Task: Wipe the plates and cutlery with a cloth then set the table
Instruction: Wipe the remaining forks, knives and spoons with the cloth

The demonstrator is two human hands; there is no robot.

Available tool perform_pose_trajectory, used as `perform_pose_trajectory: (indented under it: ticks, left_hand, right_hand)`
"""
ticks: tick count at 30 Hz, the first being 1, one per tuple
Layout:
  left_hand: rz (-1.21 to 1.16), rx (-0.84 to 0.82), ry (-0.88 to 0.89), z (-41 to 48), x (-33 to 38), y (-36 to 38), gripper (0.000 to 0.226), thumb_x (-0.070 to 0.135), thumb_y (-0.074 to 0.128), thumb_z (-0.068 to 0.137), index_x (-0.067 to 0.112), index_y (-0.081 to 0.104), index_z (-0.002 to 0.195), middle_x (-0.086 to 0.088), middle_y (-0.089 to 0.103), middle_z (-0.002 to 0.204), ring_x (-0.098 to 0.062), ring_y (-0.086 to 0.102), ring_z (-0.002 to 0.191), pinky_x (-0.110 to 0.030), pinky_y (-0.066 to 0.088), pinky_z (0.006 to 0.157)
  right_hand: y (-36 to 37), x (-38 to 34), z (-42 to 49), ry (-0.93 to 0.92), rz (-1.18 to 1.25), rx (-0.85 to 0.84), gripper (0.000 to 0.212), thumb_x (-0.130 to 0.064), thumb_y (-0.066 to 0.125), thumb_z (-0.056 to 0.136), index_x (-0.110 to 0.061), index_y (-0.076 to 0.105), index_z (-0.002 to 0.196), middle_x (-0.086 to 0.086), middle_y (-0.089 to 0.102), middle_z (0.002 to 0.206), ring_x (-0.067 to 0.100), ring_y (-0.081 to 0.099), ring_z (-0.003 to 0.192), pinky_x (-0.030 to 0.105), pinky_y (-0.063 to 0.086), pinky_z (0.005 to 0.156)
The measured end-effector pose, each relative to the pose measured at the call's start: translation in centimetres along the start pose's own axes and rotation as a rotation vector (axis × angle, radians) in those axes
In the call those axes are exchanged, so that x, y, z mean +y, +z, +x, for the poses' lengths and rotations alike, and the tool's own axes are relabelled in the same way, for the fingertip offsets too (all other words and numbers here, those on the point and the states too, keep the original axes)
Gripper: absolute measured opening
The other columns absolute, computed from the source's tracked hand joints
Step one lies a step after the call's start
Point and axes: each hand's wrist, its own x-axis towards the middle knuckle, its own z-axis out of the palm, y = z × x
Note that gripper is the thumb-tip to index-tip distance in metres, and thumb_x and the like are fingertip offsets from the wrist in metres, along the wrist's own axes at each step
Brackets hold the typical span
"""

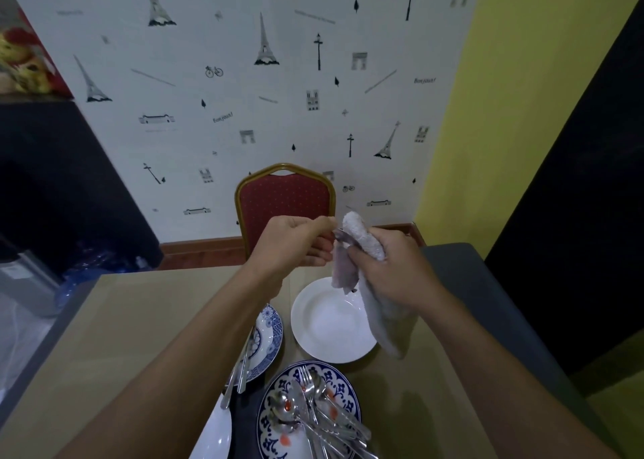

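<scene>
Four plates on the surface (139, 319): two white plates (327, 329) (216, 434), two blue-patterned plates (270, 333) (273, 441). One cloth (383, 319), one red chair (284, 197); the cutlery pile (320, 413) is too tangled to count.

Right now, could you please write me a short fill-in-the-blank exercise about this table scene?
1. Of the left hand, which pinches a piece of cutlery, and the right hand, the one gripping the cloth is the ____.
2. The empty plate beneath the hands is plain ____.
3. The pile of cutlery lies on a patterned plate decorated in ____ on white.
4. The chair behind the table is upholstered in ____.
Missing words: right; white; blue; red.
</scene>
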Motion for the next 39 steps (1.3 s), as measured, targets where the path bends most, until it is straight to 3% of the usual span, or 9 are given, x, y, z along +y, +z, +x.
perform_pose_trajectory:
  ticks: [4,7,11,15,18,23,27,33,39]
  left_hand:
    - [0.088,-0.061,0.167,-0.4,-0.8,-0.2,0.024,0.034,0.072,0.090,0.011,0.076,0.096,-0.002,0.075,0.082,-0.010,0.068,0.073,-0.027,0.060,0.074]
    - [0.106,-0.114,0.252,-0.4,-1.1,0.1,0.012,0.021,0.069,0.094,0.013,0.078,0.096,-0.007,0.075,0.083,-0.011,0.067,0.074,-0.025,0.057,0.073]
    - [0.095,0.029,0.314,0.2,-1.5,-0.3,0.010,0.013,0.073,0.091,0.005,0.078,0.092,-0.020,0.073,0.079,-0.019,0.063,0.068,-0.034,0.058,0.070]
    - [0.067,0.276,0.343,1.0,-1.5,-0.5,0.005,0.022,0.077,0.088,0.018,0.080,0.089,-0.008,0.075,0.074,-0.015,0.064,0.066,-0.039,0.060,0.070]
    - [0.032,0.342,0.338,1.1,-1.8,-0.2,0.003,0.023,0.077,0.088,0.020,0.079,0.089,-0.004,0.073,0.072,-0.014,0.062,0.067,-0.043,0.060,0.072]
    - [-0.058,0.085,0.137,0.2,-2.5,0.6,0.010,0.024,0.075,0.089,0.015,0.078,0.085,0.001,0.071,0.070,-0.010,0.062,0.069,-0.026,0.056,0.070]
    - [-0.140,-0.065,0.048,-0.1,-3.4,1.3,0.016,0.024,0.078,0.087,0.008,0.080,0.092,-0.012,0.073,0.086,-0.018,0.061,0.078,-0.032,0.052,0.076]
    - [-0.159,0.130,0.030,0.6,-3.7,0.2,0.010,0.017,0.074,0.091,0.013,0.075,0.081,-0.001,0.071,0.073,-0.010,0.064,0.068,-0.024,0.051,0.062]
    - [-0.158,0.431,-0.026,2.7,-6.3,-4.0,0.016,0.014,0.066,0.097,0.008,0.070,0.082,-0.005,0.066,0.067,-0.007,0.060,0.055,-0.017,0.050,0.052]
  right_hand:
    - [-0.6,0.4,-0.4,0.007,-0.006,0.001,0.021,-0.043,0.065,0.101,-0.026,0.076,0.107,-0.008,0.077,0.094,0.011,0.072,0.090,0.041,0.061,0.082]
    - [-0.6,0.0,-0.5,0.021,0.081,-0.027,0.027,-0.044,0.068,0.099,-0.027,0.075,0.118,-0.009,0.079,0.100,0.009,0.074,0.096,0.045,0.062,0.090]
    - [-0.6,-0.3,-0.9,0.083,0.305,-0.119,0.016,-0.039,0.075,0.094,-0.024,0.079,0.099,-0.003,0.080,0.093,0.014,0.077,0.092,0.047,0.062,0.091]
    - [-0.9,-0.6,-1.8,0.132,0.320,-0.290,0.014,-0.031,0.078,0.093,-0.019,0.079,0.099,-0.001,0.080,0.095,0.012,0.077,0.092,0.036,0.061,0.091]
    - [-1.3,-0.4,-2.0,0.158,0.304,-0.321,0.015,-0.033,0.078,0.093,-0.020,0.079,0.100,-0.001,0.080,0.096,0.013,0.076,0.093,0.037,0.061,0.093]
    - [-1.0,-0.6,-1.5,0.110,0.288,-0.179,0.016,-0.033,0.075,0.096,-0.018,0.078,0.091,0.005,0.078,0.087,0.023,0.076,0.089,0.053,0.060,0.093]
    - [-0.3,-0.8,-1.3,0.123,0.332,-0.177,0.018,-0.037,0.076,0.094,-0.021,0.079,0.102,0.002,0.081,0.095,0.020,0.078,0.094,0.052,0.060,0.095]
    - [0.5,-0.4,-1.7,0.180,0.230,-0.245,0.017,-0.041,0.076,0.093,-0.025,0.079,0.095,-0.006,0.079,0.087,0.009,0.075,0.084,0.039,0.060,0.086]
    - [0.5,0.6,-2.1,0.238,0.238,-0.158,0.028,-0.048,0.075,0.091,-0.021,0.078,0.093,0.000,0.079,0.086,0.016,0.077,0.087,0.044,0.062,0.090]
